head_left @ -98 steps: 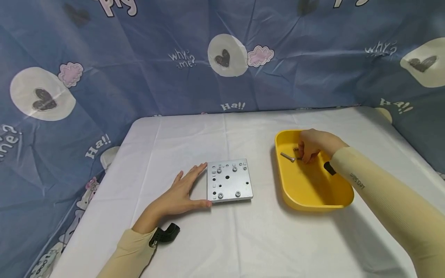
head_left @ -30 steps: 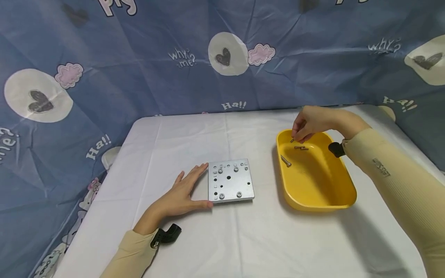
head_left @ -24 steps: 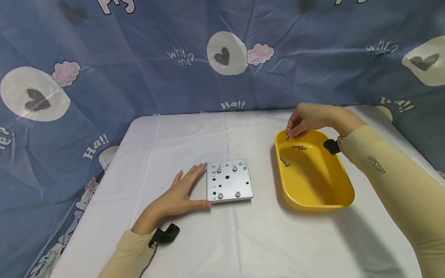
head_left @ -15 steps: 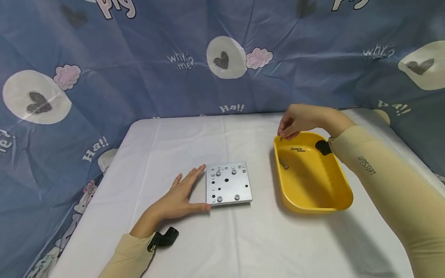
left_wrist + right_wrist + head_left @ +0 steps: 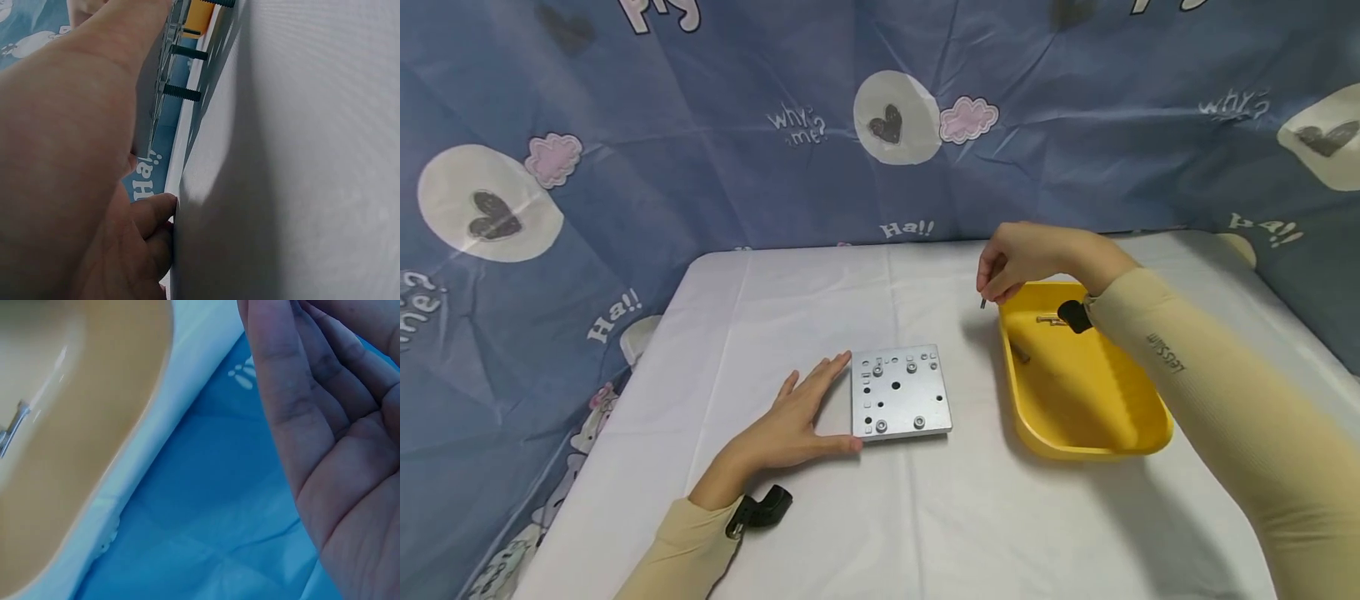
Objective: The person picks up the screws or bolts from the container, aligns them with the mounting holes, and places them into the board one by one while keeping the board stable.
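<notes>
A square silver metal plate (image 5: 910,396) with holes and several socket-head screws lies on the white cloth. My left hand (image 5: 786,423) rests at its left side, fingers stretched, with fingertips and thumb right at the edge. In the left wrist view, dark threaded screw ends (image 5: 182,92) stick out under the plate. Just past the left rim of the yellow tray (image 5: 1086,454), my right hand (image 5: 1018,257) pinches a small screw (image 5: 982,303) whose tip points down. The right wrist view shows the curled fingers (image 5: 284,381), but the screw tip is out of that frame.
Inside the tray lie a couple of small screws (image 5: 1049,320) near the far end and a longer screw (image 5: 1020,353) by the left wall. Behind the table hangs a blue patterned cloth (image 5: 737,167).
My right hand has picked a screw from the tray, lifted it and carried it left over the rim. The left hand and the plate have stayed in place.
</notes>
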`<state>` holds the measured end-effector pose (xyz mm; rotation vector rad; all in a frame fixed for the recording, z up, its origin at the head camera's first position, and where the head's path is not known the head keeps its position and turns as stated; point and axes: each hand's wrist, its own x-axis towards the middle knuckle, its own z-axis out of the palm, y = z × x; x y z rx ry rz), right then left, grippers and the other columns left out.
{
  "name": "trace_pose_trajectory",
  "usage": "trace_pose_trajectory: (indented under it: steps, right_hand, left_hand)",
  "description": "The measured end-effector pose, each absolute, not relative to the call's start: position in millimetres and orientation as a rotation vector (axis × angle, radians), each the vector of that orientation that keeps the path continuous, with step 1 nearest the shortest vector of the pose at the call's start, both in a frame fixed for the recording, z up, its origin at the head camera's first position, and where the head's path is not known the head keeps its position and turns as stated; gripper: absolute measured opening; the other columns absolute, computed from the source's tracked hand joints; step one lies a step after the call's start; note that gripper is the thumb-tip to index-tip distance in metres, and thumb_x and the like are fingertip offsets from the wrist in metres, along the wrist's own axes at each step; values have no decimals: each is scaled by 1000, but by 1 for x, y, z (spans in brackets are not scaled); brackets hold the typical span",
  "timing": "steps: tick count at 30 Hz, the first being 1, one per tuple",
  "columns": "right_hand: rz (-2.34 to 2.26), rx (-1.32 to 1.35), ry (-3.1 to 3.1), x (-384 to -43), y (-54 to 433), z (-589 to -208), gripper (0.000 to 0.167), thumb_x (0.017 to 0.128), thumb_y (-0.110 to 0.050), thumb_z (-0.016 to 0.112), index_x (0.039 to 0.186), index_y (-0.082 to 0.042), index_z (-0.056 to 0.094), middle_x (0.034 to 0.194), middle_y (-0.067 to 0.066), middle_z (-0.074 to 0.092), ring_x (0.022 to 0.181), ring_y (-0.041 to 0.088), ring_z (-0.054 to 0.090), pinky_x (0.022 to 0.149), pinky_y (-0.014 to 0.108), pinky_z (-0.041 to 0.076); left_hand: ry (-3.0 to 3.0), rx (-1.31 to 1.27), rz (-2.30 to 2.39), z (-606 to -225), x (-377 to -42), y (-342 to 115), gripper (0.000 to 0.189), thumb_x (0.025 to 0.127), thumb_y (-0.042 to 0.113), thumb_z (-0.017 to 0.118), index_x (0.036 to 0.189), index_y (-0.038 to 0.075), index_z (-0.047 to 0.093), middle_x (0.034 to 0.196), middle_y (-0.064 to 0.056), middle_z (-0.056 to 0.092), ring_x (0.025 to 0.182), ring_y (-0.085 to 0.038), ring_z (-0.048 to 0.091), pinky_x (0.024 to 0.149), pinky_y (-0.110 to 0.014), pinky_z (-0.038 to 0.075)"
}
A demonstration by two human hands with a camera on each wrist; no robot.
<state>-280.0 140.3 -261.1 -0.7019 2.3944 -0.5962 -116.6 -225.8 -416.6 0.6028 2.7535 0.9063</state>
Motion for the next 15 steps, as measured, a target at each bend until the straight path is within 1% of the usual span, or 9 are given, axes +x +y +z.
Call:
trace_pose_trajectory:
  steps: [3,10,15]
  right_hand:
    - [-578,-719,2385,-280,131,-262,13,98,-13,80,103,-1,78,91,7,81,80,13,76,83,27,66]
    - [-592,-758,2348,-280,107,-268,12,98,-13,80,101,-2,78,92,10,80,78,12,75,84,28,67]
    - [-613,-782,2325,-280,92,-275,9,98,-11,79,99,-2,78,88,7,80,78,14,77,84,30,67]
  left_hand:
    - [2755,604,901,-417,-117,-224,125,81,59,90,175,28,14,181,-2,23,169,-35,17,134,-66,-2]
    - [2760,587,890,-416,-116,-225,124,81,58,90,175,28,13,181,-2,22,169,-34,16,135,-65,-2]
    - [2775,609,881,-417,-116,-227,124,81,58,90,175,27,14,180,-5,24,168,-37,18,134,-68,0]
